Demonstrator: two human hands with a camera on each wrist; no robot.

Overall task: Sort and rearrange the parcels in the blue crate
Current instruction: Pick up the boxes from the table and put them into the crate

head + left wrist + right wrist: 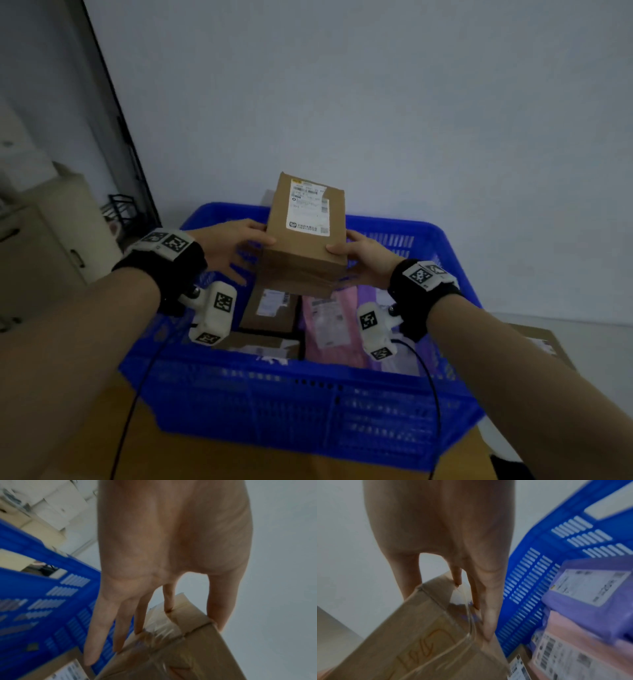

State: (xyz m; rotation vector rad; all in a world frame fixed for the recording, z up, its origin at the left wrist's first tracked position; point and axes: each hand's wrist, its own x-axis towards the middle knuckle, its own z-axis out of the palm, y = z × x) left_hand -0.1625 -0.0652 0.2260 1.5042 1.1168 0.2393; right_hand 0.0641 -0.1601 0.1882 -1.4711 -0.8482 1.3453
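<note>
A brown cardboard box with a white shipping label on top hangs above the blue crate. My left hand grips its left end, thumb on the top edge and fingertips on the taped end face. My right hand holds the right end the same way. In the left wrist view the little finger points away from the box. Inside the crate lie another brown box, a pink mailer and a purple mailer.
The crate stands on a wooden surface close to a white wall. A beige cabinet and a black wire rack are at the left. A flat cardboard piece lies right of the crate. Black cables hang from both wrists.
</note>
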